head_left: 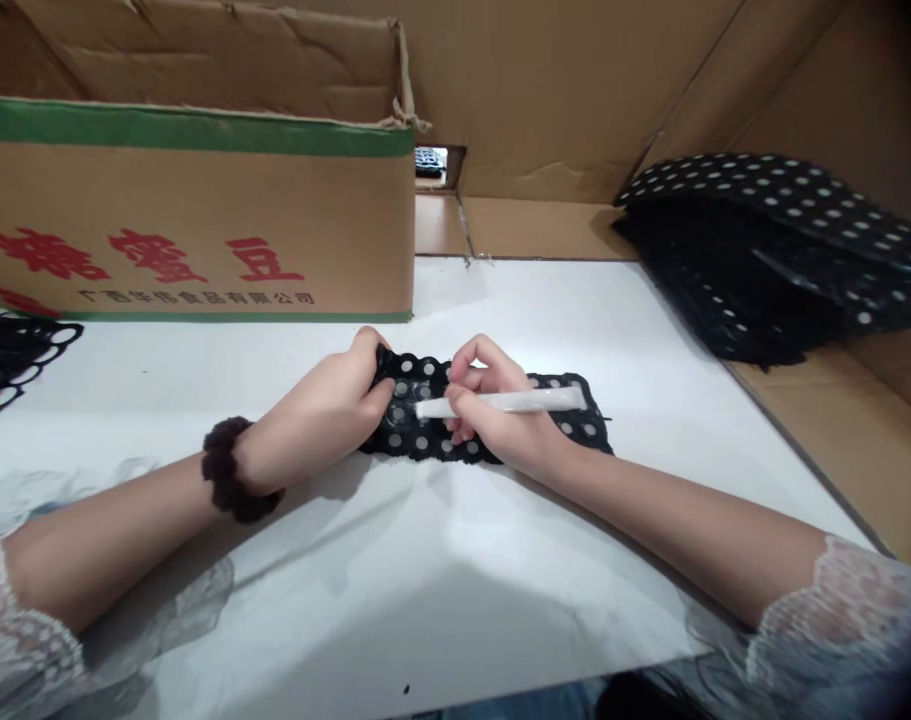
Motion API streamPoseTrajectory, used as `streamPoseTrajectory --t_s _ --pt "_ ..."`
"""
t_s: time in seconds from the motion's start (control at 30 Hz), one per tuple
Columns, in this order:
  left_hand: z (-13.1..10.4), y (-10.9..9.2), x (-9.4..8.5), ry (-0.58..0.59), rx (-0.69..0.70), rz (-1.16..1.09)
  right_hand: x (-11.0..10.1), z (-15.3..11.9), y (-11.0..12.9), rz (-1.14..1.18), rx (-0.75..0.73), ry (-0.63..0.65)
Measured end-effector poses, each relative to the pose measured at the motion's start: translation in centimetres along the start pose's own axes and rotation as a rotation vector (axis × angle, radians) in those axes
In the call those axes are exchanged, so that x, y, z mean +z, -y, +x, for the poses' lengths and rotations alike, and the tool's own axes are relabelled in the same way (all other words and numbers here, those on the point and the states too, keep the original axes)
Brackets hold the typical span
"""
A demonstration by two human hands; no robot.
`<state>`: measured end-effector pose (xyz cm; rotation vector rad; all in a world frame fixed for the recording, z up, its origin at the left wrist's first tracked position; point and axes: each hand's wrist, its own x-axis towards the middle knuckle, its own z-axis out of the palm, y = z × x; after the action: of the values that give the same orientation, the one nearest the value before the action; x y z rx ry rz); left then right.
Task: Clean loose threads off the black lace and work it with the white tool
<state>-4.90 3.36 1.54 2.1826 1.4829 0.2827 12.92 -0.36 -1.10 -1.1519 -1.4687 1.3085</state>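
A black strip of fabric with rows of pale round dots (423,443) lies flat on the white table, its edges scalloped. My left hand (335,395) grips the strip's left end, thumb on top and fingers curled over the far edge. In my right hand (500,405) is a white pen-like tool (534,400), held like a pencil. Its narrow tip points left and is at the strip's dotted surface, close to my left thumb; whether it touches is unclear. Part of the strip is hidden under my right hand.
An open cardboard box (200,220) with red and black lettering stands at the back left. Black dotted pieces (785,240) are heaped at the right, by a cardboard wall (545,90). More black openwork fabric (20,355) lies at the left edge of the white table (440,600).
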Motion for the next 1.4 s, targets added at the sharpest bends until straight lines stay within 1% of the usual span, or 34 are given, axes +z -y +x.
streamPoseTrajectory --t_s 0.07,0.17,0.2,0.23,0.33,0.43,0.5,0.57,0.63,0.73,0.87,0.97,1.03,1.07,1.17,1.23,1.3,1.4 --pt "0.4 0.3 -0.5 0.065 -0.007 -0.053 0.1 -0.1 -0.1 -0.038 -0.007 0.023" --pt "0.8 0.8 -1.2 0.239 -0.008 -0.104 0.2 0.0 -0.2 -0.095 -0.04 0.036" --pt "0.8 0.9 -1.4 0.277 -0.013 -0.099 0.3 0.0 -0.3 -0.106 -0.047 0.039" --pt "0.9 1.0 -1.5 0.291 -0.014 -0.085 0.3 0.0 -0.3 -0.112 -0.05 0.042" --pt "1.0 1.1 -1.6 0.268 0.016 -0.055 0.3 0.0 -0.3 -0.106 -0.045 0.043" --pt "1.0 1.2 -1.4 0.267 0.041 -0.079 0.3 0.0 -0.3 -0.089 -0.037 0.051" --pt "0.9 1.1 -1.2 0.258 0.04 -0.109 0.3 0.0 -0.3 -0.102 -0.041 0.064" --pt "0.5 0.8 -1.0 0.22 0.027 -0.135 0.2 0.0 -0.3 -0.139 -0.057 0.096" --pt "0.0 0.3 -0.7 0.152 0.022 -0.147 0.2 -0.1 -0.1 -0.2 -0.093 0.117" --pt "-1.1 -1.0 -0.3 0.069 0.053 -0.171 0.5 -0.3 0.2 -0.351 -0.129 0.132" --pt "-2.3 -2.5 -0.1 0.026 0.093 -0.182 1.3 -0.5 0.4 -0.549 -0.141 0.12" --pt "-2.7 -2.6 -0.3 0.019 0.129 -0.134 1.8 -0.5 0.2 -0.61 -0.154 0.081" --pt "-2.5 -2.1 -0.6 0.029 0.157 -0.083 1.9 -0.3 0.0 -0.559 -0.141 0.061" --pt "-2.3 -1.6 -0.7 0.033 0.164 -0.052 1.7 -0.2 -0.1 -0.486 -0.132 0.04" --pt "-1.1 0.0 -1.0 0.065 0.145 0.032 1.0 0.1 -0.4 -0.139 -0.052 -0.035" --pt "-0.2 0.8 -1.1 0.113 0.142 0.042 0.6 0.3 -0.5 0.035 0.024 -0.039" --pt "0.3 1.3 -1.2 0.17 0.149 0.022 0.4 0.2 -0.5 0.083 0.051 -0.002" --pt "0.4 1.4 -1.4 0.231 0.11 -0.028 0.6 0.0 -0.3 0.025 0.022 0.053"
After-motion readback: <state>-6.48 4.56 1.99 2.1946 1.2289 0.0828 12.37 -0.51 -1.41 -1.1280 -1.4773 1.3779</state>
